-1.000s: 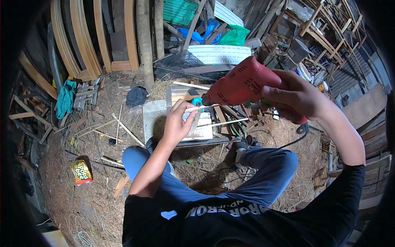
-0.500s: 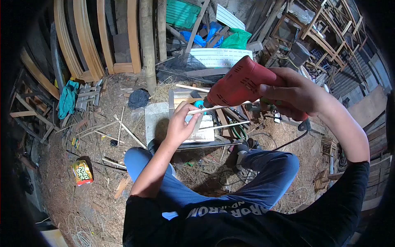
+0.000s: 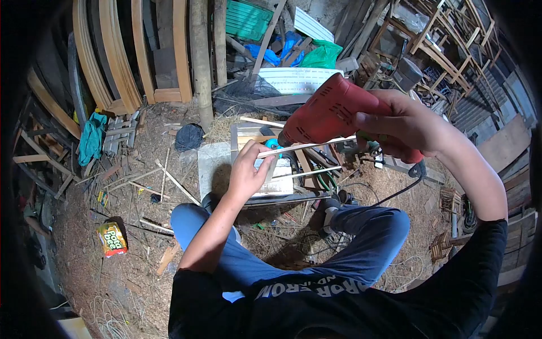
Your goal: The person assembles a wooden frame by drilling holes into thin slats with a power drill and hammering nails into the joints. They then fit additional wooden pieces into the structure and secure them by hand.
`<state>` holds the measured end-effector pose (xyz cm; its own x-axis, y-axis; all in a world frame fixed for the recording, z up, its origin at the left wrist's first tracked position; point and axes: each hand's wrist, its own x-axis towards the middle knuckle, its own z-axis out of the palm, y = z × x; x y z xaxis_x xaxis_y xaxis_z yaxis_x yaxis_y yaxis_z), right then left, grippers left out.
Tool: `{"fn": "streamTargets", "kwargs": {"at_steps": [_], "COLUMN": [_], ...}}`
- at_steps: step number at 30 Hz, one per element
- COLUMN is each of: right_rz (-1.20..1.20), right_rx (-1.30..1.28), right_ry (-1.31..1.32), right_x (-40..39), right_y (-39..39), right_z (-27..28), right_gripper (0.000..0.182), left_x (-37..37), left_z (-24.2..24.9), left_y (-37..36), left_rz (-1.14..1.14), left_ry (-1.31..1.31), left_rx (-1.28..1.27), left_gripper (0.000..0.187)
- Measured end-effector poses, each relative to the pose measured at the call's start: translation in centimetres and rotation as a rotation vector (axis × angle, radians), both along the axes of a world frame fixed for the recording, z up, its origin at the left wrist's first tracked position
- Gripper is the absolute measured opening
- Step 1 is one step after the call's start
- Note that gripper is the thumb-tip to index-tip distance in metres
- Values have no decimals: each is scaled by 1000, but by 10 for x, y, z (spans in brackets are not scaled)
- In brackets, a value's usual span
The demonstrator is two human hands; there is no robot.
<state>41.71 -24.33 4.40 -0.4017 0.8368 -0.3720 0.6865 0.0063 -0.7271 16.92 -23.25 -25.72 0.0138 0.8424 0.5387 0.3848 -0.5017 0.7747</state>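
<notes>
My right hand (image 3: 403, 121) is wrapped round the grip of a red power drill (image 3: 333, 110), whose nose slopes down to the left. Pinched in my left hand (image 3: 248, 172) is a thin wooden strip (image 3: 310, 146) that runs out to the right beneath the drill. A short flat wood piece (image 3: 271, 169) points down from the same fingers. The drill's front end overlaps the strip just right of my left fingertips, and the bit is hidden. Behind them lies a turquoise round object (image 3: 273, 144).
A low bench (image 3: 214, 164) carries a whitish block (image 3: 285, 183), another strip (image 3: 307, 173) and tools. The drill's black cord (image 3: 398, 195) trails down to the floor. Wood scraps (image 3: 178, 181) and a snack bag (image 3: 112, 238) lie at left. Wooden frames (image 3: 118, 56) stand behind.
The drill has tipped up slightly, its rear end a little higher. The left hand keeps its hold on the strip, and the view has shifted slightly.
</notes>
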Motion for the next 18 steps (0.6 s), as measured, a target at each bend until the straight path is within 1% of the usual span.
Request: {"fn": "streamTargets", "kwargs": {"at_steps": [2,5,8,11,18], "right_rz": [-7,66,51,45,2], "right_rx": [9,32,1,-5,22], "right_ry": [-30,-7,-27,-63,-58], "right_x": [-3,3,0,-1,-8], "right_y": [-2,5,4,5,-1], "right_z": [1,-6,-3,-2,-1], "right_gripper": [29,30,31,32,34], "left_x": [0,-1,-2,-1,0], "left_z": [-2,-2,-1,2,-11], "left_y": [1,1,0,-2,6], "left_rz": [3,6,-3,-2,-24], "left_ry": [15,17,19,3,-7], "left_rx": [32,28,23,-43,69], "left_gripper": [14,14,15,15,19]}}
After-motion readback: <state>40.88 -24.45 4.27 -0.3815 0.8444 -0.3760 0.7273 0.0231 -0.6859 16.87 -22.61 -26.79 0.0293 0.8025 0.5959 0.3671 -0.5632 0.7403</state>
